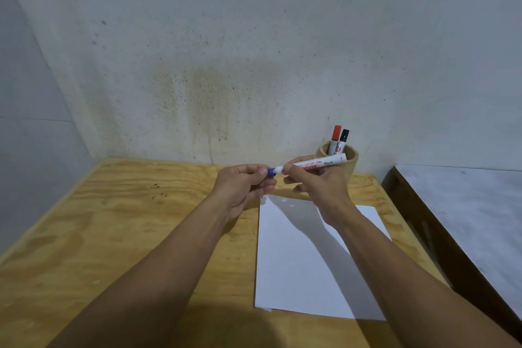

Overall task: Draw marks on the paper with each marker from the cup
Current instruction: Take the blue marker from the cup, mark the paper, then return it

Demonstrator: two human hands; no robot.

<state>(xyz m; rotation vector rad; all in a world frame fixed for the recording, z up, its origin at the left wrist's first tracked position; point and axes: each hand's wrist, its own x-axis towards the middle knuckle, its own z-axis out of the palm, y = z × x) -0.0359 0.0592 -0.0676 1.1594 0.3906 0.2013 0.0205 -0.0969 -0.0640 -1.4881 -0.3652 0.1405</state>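
Note:
My right hand [317, 182] grips the white barrel of a marker [324, 164] held level above the table. My left hand [244, 186] pinches that marker's blue cap [271, 172] at its left end. Cap and barrel still touch. Under my arms a white sheet of paper [299, 271] lies flat on the wooden table, with a tiny dark mark near its far left corner. Behind my right hand stands a tan cup [351, 159] with a red-capped marker [336, 134] and a black-capped marker [344, 137] upright in it.
The plywood table [113, 229] meets a stained wall at the back and a wall on the left. To the right, past a gap, sits a white-topped surface [474, 212] with a dark frame.

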